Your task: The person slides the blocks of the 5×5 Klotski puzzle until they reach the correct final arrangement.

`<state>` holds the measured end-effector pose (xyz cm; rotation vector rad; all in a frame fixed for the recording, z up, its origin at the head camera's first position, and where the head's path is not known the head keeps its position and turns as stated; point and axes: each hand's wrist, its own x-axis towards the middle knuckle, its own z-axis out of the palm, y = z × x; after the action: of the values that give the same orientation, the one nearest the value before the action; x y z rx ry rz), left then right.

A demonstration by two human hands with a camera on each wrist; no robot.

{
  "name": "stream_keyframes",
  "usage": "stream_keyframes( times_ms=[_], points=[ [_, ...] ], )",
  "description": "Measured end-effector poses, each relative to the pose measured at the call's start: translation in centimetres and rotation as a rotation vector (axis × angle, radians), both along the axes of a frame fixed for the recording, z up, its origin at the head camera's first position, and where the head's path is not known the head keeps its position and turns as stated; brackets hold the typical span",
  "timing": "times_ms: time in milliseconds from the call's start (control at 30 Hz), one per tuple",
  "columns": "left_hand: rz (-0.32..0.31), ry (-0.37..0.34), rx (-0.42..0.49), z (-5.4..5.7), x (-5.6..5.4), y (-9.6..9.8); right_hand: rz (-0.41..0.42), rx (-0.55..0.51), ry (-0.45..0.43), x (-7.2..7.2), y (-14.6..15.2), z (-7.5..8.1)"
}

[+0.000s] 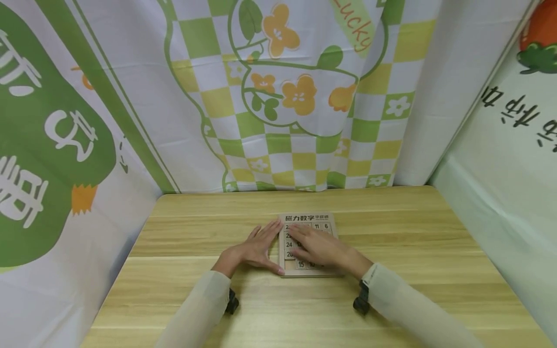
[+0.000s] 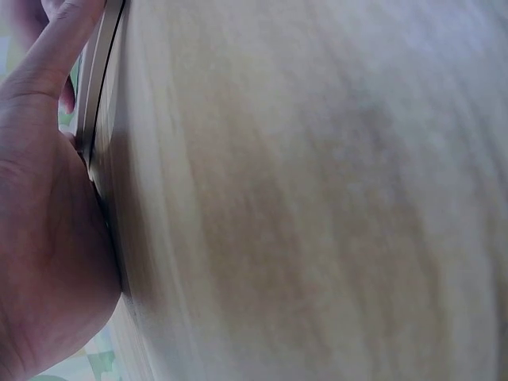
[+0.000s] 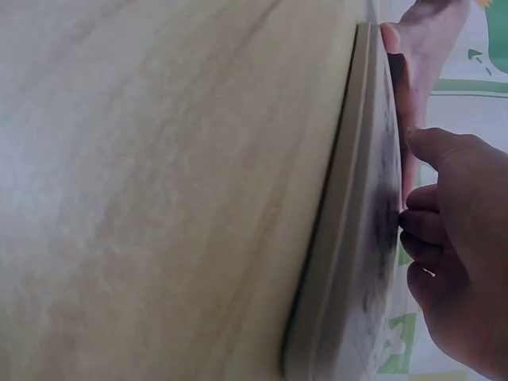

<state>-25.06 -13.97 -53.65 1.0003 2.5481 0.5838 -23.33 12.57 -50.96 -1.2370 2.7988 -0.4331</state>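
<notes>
A wooden number sliding puzzle [image 1: 306,273] lies flat on the table, with Chinese lettering along its top and numbered tiles [image 1: 289,245] inside the frame. A gap shows in the lower left corner of the tile field. My left hand [image 1: 257,247] spreads along the puzzle's left side, thumb at the lower left corner and fingertips by the upper left edge. Over the tiles reaches my right hand [image 1: 321,245], its fingertips touching those at the upper left and hiding many numbers. The right wrist view shows that hand's fingers [image 3: 425,226] bent down against the puzzle's face.
The wood-grain table [image 1: 391,232] extends around the puzzle on all sides. Behind it hangs a patterned curtain [image 1: 278,166] with green and yellow checks. Printed white cloths border the left and right. A dark wrist device [image 1: 362,298] sits at the right cuff.
</notes>
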Motion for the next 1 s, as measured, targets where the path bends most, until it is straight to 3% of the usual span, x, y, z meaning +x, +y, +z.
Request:
stream_keyframes(
  times_ms=[33, 100, 267, 467, 700, 1000],
  points=[
    [0.002, -0.004, -0.011, 0.2, 0.0, 0.1, -0.001, 0.003, 0.000, 0.0, 0.0, -0.1],
    [0.003, -0.001, 0.012, -0.7, -0.3, -0.1, -0.003, 0.005, -0.004, 0.0, -0.1, -0.2],
    [0.008, -0.011, 0.051, -1.6, -0.8, -0.3, -0.004, -0.007, 0.011, 0.2, -0.3, -0.5],
    [0.008, 0.006, 0.035, -2.3, -1.0, -0.2, -0.025, 0.004, 0.025, 1.1, -0.3, -0.6],
    [0.014, 0.010, 0.036, -2.3, -1.0, -0.2, 0.038, -0.015, 0.056, 2.7, -0.2, -0.6],
    [0.010, 0.052, 0.008, -3.5, -1.6, -0.3, 0.036, -0.059, 0.010, 3.2, 0.3, -0.7]
  ],
)
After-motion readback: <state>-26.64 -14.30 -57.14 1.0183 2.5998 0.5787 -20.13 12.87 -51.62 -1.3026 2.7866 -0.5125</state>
